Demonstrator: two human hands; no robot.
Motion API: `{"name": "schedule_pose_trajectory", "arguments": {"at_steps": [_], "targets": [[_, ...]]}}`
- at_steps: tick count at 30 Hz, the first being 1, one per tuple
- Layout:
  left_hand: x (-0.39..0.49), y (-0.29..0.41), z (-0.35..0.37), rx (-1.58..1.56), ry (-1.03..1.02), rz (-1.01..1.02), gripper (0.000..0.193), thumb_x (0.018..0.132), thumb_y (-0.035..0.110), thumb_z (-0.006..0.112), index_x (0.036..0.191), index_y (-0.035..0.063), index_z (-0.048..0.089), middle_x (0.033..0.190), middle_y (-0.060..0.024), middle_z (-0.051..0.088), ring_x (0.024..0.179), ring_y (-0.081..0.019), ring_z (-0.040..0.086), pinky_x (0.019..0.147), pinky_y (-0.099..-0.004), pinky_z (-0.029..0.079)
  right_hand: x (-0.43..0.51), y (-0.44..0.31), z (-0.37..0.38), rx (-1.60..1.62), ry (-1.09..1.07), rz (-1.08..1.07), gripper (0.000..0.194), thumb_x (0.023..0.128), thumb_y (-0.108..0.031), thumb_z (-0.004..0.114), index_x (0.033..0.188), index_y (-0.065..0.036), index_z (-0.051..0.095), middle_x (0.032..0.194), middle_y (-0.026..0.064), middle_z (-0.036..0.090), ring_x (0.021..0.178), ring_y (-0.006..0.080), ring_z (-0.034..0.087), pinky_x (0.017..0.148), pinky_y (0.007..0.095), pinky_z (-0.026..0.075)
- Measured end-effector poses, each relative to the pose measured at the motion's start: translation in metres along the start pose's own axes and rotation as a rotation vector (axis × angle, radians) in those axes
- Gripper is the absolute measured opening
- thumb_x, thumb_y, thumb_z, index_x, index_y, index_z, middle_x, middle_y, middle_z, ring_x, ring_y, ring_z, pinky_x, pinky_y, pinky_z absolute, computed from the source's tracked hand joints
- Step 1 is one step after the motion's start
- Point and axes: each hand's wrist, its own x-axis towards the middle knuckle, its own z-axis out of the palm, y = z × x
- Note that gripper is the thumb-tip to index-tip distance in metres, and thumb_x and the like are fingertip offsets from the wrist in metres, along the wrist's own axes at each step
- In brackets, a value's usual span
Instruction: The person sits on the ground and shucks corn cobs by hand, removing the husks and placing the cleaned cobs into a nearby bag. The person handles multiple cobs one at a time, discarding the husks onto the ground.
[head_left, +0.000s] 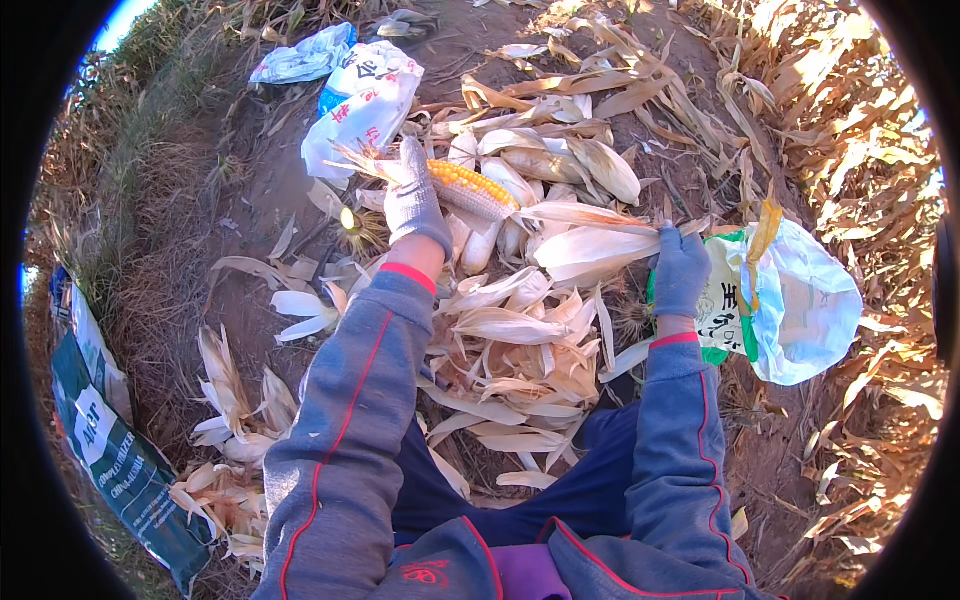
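My left hand (417, 189), in a light knit glove, grips a corn cob (474, 187) near one end, where dry silk sticks out. Part of the cob shows orange-yellow kernels, and its lower side looks pale. My gloved right hand (681, 262) is closed on the tips of dry husk leaves (592, 244), which stretch from the cob's other end towards it. Behind and below the cob lies a heap of corn ears in husks (551, 165). Loose husk leaves (517, 345) are piled between my arms, in front of my legs.
White printed bags (371, 97) lie at the upper left. A green and white sack (731, 300) opens beside my right hand, with a translucent bag (810, 307) at it. A dark green fertilizer sack (124, 465) lies far left. Dry corn stalks (862, 172) line the right side.
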Motion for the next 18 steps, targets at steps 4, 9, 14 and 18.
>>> {"name": "schedule_pose_trajectory", "arguments": {"at_steps": [4,9,14,18], "targets": [[0.007,-0.006,-0.003,-0.036,0.025,-0.038,0.073,0.082,0.058,0.063,0.129,0.0048,0.050,0.115,-0.0086,0.059,0.096,-0.0197,0.057,0.083,-0.0338,0.047,0.001,-0.001,-0.004,0.124,-0.019,0.100,0.019,0.088,-0.016,0.061,0.077,-0.001,0.063,0.056,0.0042,0.053,0.047,0.0104,0.047,0.046,0.0285,0.038],[0.021,-0.018,-0.008,-0.044,0.075,-0.062,0.072,0.081,0.056,0.064,0.125,0.0006,0.054,0.113,-0.0090,0.059,0.094,-0.0189,0.056,0.084,-0.0333,0.045,-0.001,0.004,0.005,0.194,-0.013,0.158,0.020,0.089,-0.016,0.060,0.077,-0.001,0.063,0.057,0.0023,0.054,0.047,0.0090,0.046,0.045,0.0266,0.037],[0.037,-0.013,-0.016,-0.024,0.183,0.074,0.069,0.080,0.056,0.067,0.129,0.0105,0.049,0.112,-0.0096,0.060,0.092,-0.0250,0.062,0.078,-0.0403,0.053,0.008,-0.007,0.002,0.201,0.138,-0.021,0.020,0.090,-0.018,0.060,0.079,-0.001,0.063,0.060,0.0035,0.055,0.047,0.0081,0.046,0.044,0.0255,0.035],[0.052,0.030,-0.046,-0.313,0.254,-0.105,0.067,0.082,0.053,0.066,0.130,0.0108,0.046,0.115,-0.0106,0.059,0.097,-0.0274,0.062,0.086,-0.0441,0.051,0.030,-0.007,-0.054,0.374,0.226,0.330,0.022,0.090,-0.020,0.059,0.079,-0.002,0.063,0.063,0.0038,0.056,0.047,0.0088,0.046,0.044,0.0243,0.035]]}}
